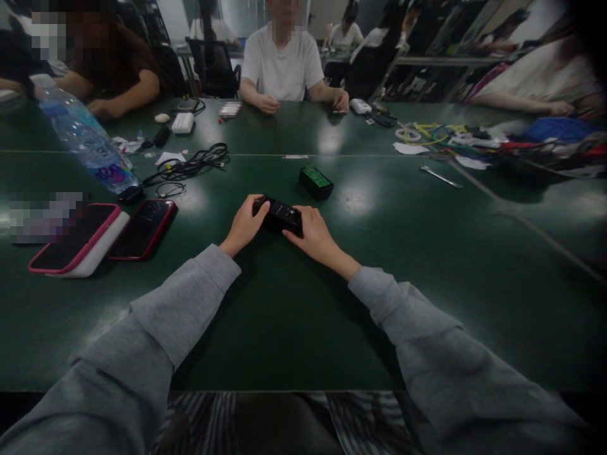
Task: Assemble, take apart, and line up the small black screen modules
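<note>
My left hand (244, 224) and right hand (315, 237) grip opposite ends of a small black device (279, 215) resting on the green table (284, 316), just in front of a black box with a green top (315, 182). Handled well, I judge, means keeping it flat and steady. It looks dark, oblong, with faint markings on top.

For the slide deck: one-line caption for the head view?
Both hands, left and right, grip a small black device on a green table.
</note>
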A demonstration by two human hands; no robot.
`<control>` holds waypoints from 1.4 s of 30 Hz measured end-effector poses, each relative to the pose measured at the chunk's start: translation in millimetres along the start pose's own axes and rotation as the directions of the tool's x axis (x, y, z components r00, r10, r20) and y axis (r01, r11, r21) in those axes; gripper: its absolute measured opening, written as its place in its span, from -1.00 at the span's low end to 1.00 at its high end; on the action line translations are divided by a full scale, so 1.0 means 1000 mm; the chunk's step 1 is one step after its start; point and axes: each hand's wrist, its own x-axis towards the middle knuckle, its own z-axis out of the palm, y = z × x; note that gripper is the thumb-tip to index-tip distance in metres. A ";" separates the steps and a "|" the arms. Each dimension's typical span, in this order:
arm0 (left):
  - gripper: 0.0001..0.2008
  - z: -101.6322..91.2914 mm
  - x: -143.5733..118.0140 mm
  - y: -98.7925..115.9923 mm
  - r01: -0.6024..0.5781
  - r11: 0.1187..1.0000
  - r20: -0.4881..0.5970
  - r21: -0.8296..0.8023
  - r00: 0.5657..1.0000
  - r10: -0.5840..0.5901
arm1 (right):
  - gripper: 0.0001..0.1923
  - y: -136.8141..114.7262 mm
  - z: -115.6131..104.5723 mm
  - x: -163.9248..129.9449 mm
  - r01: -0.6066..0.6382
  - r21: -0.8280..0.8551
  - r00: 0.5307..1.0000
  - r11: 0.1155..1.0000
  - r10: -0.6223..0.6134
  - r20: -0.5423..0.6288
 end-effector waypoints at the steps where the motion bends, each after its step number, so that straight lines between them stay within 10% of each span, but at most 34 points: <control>1: -0.71 0.000 -0.001 0.002 -0.005 1.000 -0.002 0.026 1.000 0.005 | -0.43 0.000 0.001 0.000 -0.003 0.004 1.000 1.000 0.003 0.002; 10: -0.61 0.000 -0.005 0.012 0.053 0.957 -0.008 0.285 0.999 -0.053 | -0.44 -0.003 -0.003 0.000 -0.017 0.030 1.000 0.999 0.016 0.014; 28: -0.65 0.000 -0.002 0.005 0.043 0.998 -0.027 0.042 0.999 -0.042 | -0.40 -0.002 -0.006 0.001 -0.046 0.192 0.999 0.980 0.041 0.031; 35: -0.60 -0.001 -0.007 0.013 -0.117 0.993 0.010 -0.029 0.993 0.118 | -0.40 0.002 -0.020 0.006 -0.322 0.717 0.945 0.618 0.249 0.210; 42: -0.55 -0.004 -0.012 0.026 -0.196 0.981 0.060 -0.001 0.979 0.196 | -0.36 0.008 -0.030 0.008 -0.442 0.795 0.897 0.416 0.202 0.393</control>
